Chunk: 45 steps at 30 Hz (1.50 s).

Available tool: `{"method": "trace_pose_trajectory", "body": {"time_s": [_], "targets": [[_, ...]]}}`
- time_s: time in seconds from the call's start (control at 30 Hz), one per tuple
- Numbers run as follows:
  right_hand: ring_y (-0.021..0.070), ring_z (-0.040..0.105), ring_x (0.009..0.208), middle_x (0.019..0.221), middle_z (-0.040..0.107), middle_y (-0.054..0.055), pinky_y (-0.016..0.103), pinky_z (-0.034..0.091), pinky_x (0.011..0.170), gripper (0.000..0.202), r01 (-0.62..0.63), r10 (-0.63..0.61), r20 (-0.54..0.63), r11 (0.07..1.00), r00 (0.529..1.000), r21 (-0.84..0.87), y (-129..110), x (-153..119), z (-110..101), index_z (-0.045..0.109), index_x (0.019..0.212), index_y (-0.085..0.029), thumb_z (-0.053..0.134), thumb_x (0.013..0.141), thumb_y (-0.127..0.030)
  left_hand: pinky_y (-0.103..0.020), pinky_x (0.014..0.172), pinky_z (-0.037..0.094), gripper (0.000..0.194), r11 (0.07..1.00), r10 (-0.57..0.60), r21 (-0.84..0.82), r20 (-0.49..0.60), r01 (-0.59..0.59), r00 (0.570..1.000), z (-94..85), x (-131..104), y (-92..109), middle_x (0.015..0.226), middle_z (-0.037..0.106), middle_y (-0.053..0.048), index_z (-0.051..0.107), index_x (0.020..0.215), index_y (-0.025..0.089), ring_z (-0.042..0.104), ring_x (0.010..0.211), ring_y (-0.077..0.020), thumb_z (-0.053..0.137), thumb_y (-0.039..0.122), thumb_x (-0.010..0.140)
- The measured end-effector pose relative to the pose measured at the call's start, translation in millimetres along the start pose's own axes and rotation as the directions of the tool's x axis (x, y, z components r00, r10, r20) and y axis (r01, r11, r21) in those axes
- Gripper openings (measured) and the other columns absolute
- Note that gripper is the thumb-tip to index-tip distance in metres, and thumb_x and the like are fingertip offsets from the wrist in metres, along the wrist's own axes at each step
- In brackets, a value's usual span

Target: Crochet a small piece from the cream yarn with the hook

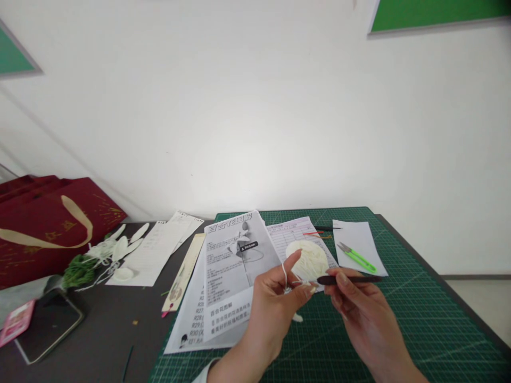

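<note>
My right hand [361, 308] grips the dark handle of a crochet hook [355, 279], its tip pointing left toward my other hand. My left hand [271, 308] pinches a small piece of white crochet work [297, 287], mostly hidden by the fingers. A strand of white yarn [285, 274] runs over the left index finger. Just behind both hands lies a cream-white ball of yarn [306, 257] on a printed sheet. Thread snips with a bright green handle [359, 259] rest on white paper beyond my right hand.
Printed pattern sheets [239, 260] cover the left part of the green cutting mat [327, 346]. Farther left are a bookmark [183, 274], white crocheted petals [126, 247], green yarn [80, 270], a phone [50, 324] and a dark red gift bag [51, 229]. A white wall stands behind.
</note>
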State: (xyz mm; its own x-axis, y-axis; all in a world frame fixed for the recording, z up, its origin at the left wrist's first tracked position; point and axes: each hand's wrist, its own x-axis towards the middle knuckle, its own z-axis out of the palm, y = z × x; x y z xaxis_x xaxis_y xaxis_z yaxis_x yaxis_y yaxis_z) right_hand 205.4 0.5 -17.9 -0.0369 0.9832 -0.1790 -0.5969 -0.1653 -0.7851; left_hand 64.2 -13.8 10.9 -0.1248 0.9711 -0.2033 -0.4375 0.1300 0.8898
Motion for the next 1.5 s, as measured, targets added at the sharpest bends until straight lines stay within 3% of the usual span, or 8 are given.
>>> {"method": "trace_pose_trajectory", "body": {"time_s": [0.17,0.3,0.4,0.57,0.67,0.77,1.0,1.5], "targets": [[0.0128,0.063,0.058,0.071,0.075,0.005,0.019,0.048,0.049,0.013,0.221,-0.223,0.005,0.964,0.975,-0.151,7,-2,-3,0.077,0.081,-0.021,0.079,0.071,-0.028,-0.022,0.067,0.044,0.044,0.999,0.015,-0.038,-0.058,-0.018,0.998,-1.2,2,-3,0.058,0.059,0.007,0.078,0.096,0.028,0.054,0.061,-0.0093,0.085,0.011,0.057],[0.0181,0.067,0.070,0.082,0.076,0.004,0.027,0.054,0.061,0.012,0.481,-0.450,0.169,0.808,0.877,-0.340,7,-6,-2,0.076,0.088,-0.026,0.070,0.079,-0.020,-0.023,0.067,0.043,0.032,0.998,0.054,-0.008,-0.079,-0.055,0.995,-3.1,3,-6,0.056,0.059,0.006,0.079,0.087,0.024,0.052,0.058,-0.0101,0.084,0.011,0.058],[0.0207,0.068,0.076,0.088,0.077,0.005,0.033,0.055,0.067,0.024,0.684,-0.586,0.359,0.571,0.727,-0.453,4,-10,-1,0.075,0.093,-0.026,0.064,0.080,-0.009,-0.024,0.069,0.043,0.032,0.998,0.058,-0.001,-0.084,-0.058,0.995,-3.4,3,-7,0.056,0.060,0.006,0.079,0.088,0.022,0.054,0.058,-0.0103,0.084,0.011,0.059],[0.0218,0.073,0.074,0.097,0.078,0.006,0.032,0.056,0.062,0.056,0.906,-0.587,0.737,-0.013,0.335,-0.422,5,-9,-12,0.062,0.123,-0.027,0.067,0.073,-0.001,-0.024,0.069,0.043,0.045,0.992,-0.037,-0.119,-0.023,0.034,0.999,-2.0,1,-2,0.057,0.064,0.005,0.075,0.101,0.023,0.060,0.059,-0.0101,0.084,0.011,0.059],[0.0224,0.074,0.071,0.099,0.077,0.007,0.032,0.056,0.060,0.062,0.913,-0.541,0.804,-0.149,0.247,-0.381,5,-8,-20,0.056,0.130,-0.027,0.068,0.074,-0.004,-0.024,0.070,0.043,0.051,0.976,-0.113,-0.183,0.022,0.115,0.993,-1.5,2,4,0.058,0.067,0.003,0.075,0.104,0.020,0.063,0.061,-0.0120,0.085,0.009,0.054],[0.0226,0.072,0.076,0.100,0.077,0.006,0.034,0.055,0.062,0.056,0.922,-0.581,0.744,0.032,0.331,-0.385,2,-8,-19,0.061,0.125,-0.028,0.062,0.076,-0.001,-0.024,0.069,0.043,0.054,0.963,-0.163,-0.202,0.091,0.178,0.982,-2.6,4,10,0.057,0.067,0.001,0.075,0.102,0.015,0.064,0.060,-0.0132,0.086,0.008,0.050],[0.0207,0.066,0.072,0.083,0.074,0.003,0.035,0.051,0.066,0.032,0.773,-0.581,0.512,0.508,0.633,-0.380,-4,-8,-4,0.074,0.097,-0.029,0.063,0.079,-0.004,-0.022,0.060,0.040,0.056,0.959,-0.242,-0.116,0.133,0.257,0.961,-8.3,7,19,0.057,0.070,0.000,0.075,0.102,0.015,0.058,0.052,-0.0090,0.085,0.005,0.047],[0.0224,0.067,0.068,0.073,0.074,0.007,0.035,0.055,0.061,0.012,0.581,-0.497,0.337,0.783,0.799,-0.223,0,-3,-6,0.078,0.086,-0.026,0.069,0.079,-0.023,-0.018,0.056,0.040,0.052,0.968,-0.217,-0.092,0.153,0.233,0.964,-6.4,3,27,0.053,0.068,0.001,0.077,0.097,0.018,0.062,0.052,-0.0093,0.086,0.006,0.047]]}}
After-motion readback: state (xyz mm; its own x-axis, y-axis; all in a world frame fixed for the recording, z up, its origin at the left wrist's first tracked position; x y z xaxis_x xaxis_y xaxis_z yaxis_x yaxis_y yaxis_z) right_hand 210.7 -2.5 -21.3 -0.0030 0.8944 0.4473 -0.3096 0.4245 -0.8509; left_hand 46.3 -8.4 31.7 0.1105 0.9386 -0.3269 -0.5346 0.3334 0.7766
